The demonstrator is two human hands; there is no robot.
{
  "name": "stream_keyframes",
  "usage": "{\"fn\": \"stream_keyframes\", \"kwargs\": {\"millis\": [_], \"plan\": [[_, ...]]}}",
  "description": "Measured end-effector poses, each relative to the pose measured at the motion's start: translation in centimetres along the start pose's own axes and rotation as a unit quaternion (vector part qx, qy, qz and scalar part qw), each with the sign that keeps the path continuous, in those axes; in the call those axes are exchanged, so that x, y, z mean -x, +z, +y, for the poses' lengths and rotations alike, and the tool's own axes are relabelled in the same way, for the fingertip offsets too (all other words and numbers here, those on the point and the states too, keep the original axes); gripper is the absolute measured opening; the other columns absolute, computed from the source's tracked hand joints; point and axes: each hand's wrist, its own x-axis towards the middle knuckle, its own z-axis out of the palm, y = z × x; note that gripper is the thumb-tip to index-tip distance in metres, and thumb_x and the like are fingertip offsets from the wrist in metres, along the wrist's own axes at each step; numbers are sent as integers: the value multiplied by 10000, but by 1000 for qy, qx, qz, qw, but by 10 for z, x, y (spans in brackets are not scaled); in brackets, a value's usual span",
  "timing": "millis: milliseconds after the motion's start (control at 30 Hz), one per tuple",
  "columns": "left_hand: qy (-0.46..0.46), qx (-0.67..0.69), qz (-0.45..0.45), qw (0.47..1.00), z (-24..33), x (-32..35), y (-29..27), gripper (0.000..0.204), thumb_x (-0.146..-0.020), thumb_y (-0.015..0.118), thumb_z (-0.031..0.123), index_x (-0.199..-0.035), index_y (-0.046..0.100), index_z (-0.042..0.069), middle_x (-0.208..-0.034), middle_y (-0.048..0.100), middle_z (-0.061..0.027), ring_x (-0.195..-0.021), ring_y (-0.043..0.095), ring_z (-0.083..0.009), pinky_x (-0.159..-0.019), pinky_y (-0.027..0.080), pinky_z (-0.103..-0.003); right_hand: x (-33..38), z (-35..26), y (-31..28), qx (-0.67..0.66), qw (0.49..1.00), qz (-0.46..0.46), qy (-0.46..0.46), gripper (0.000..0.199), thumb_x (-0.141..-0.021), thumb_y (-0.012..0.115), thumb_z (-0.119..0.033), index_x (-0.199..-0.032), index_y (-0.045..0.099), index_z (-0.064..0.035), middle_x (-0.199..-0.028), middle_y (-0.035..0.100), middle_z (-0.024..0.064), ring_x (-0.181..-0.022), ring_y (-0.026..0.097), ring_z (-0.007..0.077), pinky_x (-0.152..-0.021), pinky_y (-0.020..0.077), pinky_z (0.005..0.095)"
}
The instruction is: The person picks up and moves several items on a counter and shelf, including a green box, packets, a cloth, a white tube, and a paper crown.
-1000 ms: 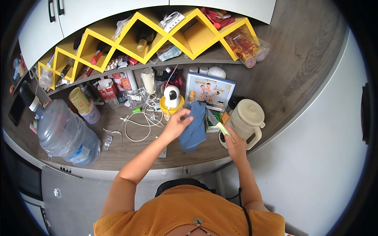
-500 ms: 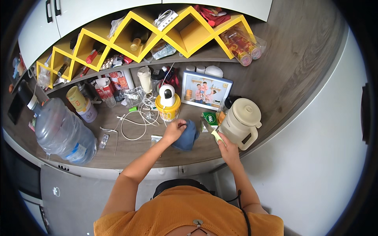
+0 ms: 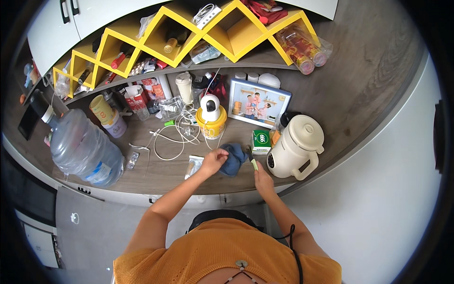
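Observation:
My left hand (image 3: 214, 161) is closed at the left edge of a crumpled blue cloth (image 3: 232, 162), its fingertips pinched against the fabric. In my right hand (image 3: 264, 180) is a small knife (image 3: 254, 164) with a pale yellow-green handle. Its dark blade points up and away from me, beside the cloth's right side. Just beyond the knife stands a green and white box (image 3: 260, 141). A cream electric kettle (image 3: 295, 149) is to the right of my right hand.
Left of my left hand lies a small clear packet (image 3: 194, 165). A white camera (image 3: 210, 108) sits on a yellow tub (image 3: 211, 124), near coiled white cables (image 3: 176, 156). A framed photo (image 3: 259, 102) leans behind. At the far left stands a large water bottle (image 3: 85, 146); yellow zigzag shelving (image 3: 222, 47) spans the back.
The knife has moved left and its blade has come closer to the cloth. The cloth has shifted and changed shape beside my left hand. The whole view has swung slightly.

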Motion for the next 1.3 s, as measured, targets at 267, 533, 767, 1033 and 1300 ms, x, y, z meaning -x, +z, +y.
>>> {"fn": "stream_keyframes", "kwargs": {"millis": [267, 533, 767, 1033, 1300], "plan": [[-35, 62, -35, 997, -16, 22, 1, 158, -840, 558, 83, -985, 587, 27, -884, 600, -12, -812, 535, -80, -762, 430, -225, -1, 16, 18, 28, 997, -54, 49, 544, -792, 550, -208, -1292, 349, -136, -1075, 476, 205, -941, 508, 408, -783, 424, 454], [-8, 99, -27, 995, 3, 12, -11, 147, -824, 560, 55, -958, 596, 6, -855, 612, -32, -785, 551, -86, -725, 444, -224, -1, 6, 9, 57, 994, -64, 64, 606, -754, 600, -161, -1298, 332, -144, -1152, 429, 168, -964, 506, 390, -804, 427, 447], [-15, 100, -27, 995, 5, 14, -26, 153, -826, 558, 43, -971, 595, 6, -875, 611, -30, -805, 548, -89, -735, 440, -221, 4, 7, 9, 76, 996, -49, 13, 530, -730, 611, -145, -1222, 412, -142, -1159, 435, 126, -913, 541, 360, -767, 455, 445], [-43, 77, -12, 996, -13, 37, -40, 149, -833, 556, 73, -966, 596, 19, -852, 618, -41, -785, 555, -92, -718, 444, -227, 8, -6, 4, 99, 993, -60, 39, 503, -751, 586, -143, -1226, 422, -116, -1166, 441, 136, -960, 515, 362, -787, 441, 430], [-71, 73, -5, 995, 1, 58, -58, 155, -844, 545, 60, -981, 588, 1, -849, 596, -12, -769, 516, -68, -701, 419, -213, -8, -35, -10, 113, 989, 15, -91, 398, -752, 593, -144, -1139, 508, -112, -1103, 498, 98, -868, 565, 313, -710, 469, 400]]}}
